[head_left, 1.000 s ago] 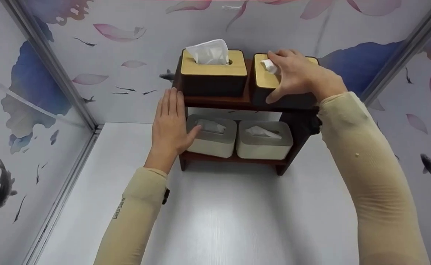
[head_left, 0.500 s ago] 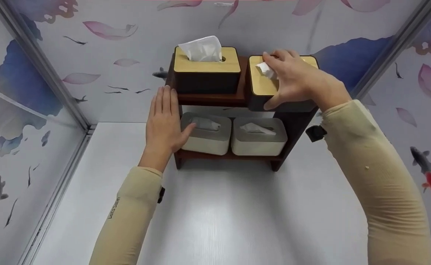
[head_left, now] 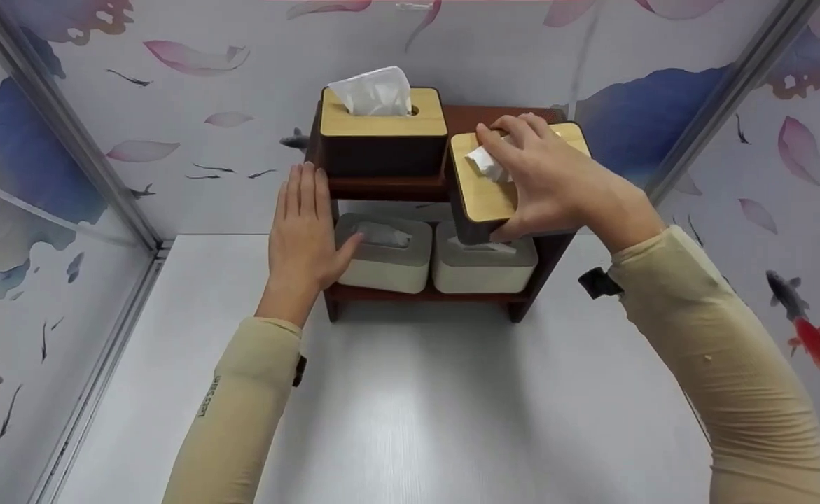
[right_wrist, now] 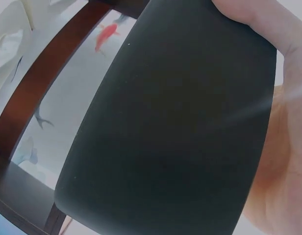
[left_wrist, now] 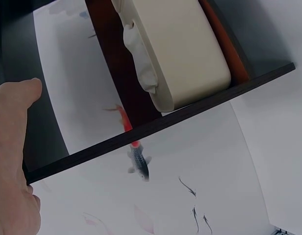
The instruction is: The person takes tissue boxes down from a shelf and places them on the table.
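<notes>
In the head view my right hand [head_left: 553, 178] grips a black tissue box with a wooden lid [head_left: 483, 199] from above, thumb at the front and fingers over the far side. A white tissue [head_left: 487, 165] pokes from its slot. The box is tilted and overhangs the front of the dark wooden shelf [head_left: 483, 117]; its black side [right_wrist: 165, 117] fills the right wrist view. My left hand [head_left: 302, 238] lies flat with straight fingers against the shelf's left side. A second black tissue box with a wooden lid [head_left: 381, 154] stands on the top board at left.
Two cream tissue boxes with grey lids, a left one [head_left: 385, 269] and a right one [head_left: 487, 278], sit side by side on the lower board. The held box partly covers the right one. Behind the shelf rises a printed wall [head_left: 241, 84]; white floor [head_left: 395, 406] lies in front.
My right hand has drawn the right wooden-lidded tissue box forward off its place on the top board, baring the wood behind it. My left hand stays at the shelf's side. The head view has shifted slightly.
</notes>
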### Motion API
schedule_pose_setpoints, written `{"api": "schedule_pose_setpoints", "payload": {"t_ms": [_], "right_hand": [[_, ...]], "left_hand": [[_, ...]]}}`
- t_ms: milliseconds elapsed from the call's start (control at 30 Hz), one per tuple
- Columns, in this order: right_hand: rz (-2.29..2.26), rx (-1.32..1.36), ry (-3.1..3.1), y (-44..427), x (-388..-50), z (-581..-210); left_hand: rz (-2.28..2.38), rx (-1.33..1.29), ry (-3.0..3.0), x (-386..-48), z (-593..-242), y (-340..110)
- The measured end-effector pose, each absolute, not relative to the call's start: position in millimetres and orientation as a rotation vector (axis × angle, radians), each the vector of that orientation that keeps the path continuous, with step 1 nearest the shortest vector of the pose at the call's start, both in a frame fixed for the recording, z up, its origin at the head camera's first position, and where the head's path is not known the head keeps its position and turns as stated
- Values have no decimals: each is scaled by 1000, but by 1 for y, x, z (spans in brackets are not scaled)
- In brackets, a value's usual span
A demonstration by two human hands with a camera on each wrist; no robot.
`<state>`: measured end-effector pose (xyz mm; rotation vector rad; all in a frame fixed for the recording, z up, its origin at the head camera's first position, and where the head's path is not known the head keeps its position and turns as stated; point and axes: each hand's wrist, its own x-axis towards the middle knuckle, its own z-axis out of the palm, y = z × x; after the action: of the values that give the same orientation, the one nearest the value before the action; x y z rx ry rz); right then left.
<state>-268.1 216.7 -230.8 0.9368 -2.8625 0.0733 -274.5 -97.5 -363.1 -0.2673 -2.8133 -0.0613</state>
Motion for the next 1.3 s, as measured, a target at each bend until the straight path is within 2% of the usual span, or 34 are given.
{"api": "schedule_pose_setpoints", "payload": {"t_ms": [433, 767, 1067, 1300], "right_hand": [[-26, 1150, -2692, 211, -235, -260], [-34, 1213, -2593, 210, -211, -275], [-82, 1184, -2617, 215, -205, -303], [-97, 1180, -2673, 223, -207, -338]], "left_hand": [[-59, -267, -2819, -274, -365, -97], [-44, -273, -2809, -275, -365, -97], [-34, -269, -2805, -276, -366, -99], [-45, -278, -2812, -276, -365, -98]]}}
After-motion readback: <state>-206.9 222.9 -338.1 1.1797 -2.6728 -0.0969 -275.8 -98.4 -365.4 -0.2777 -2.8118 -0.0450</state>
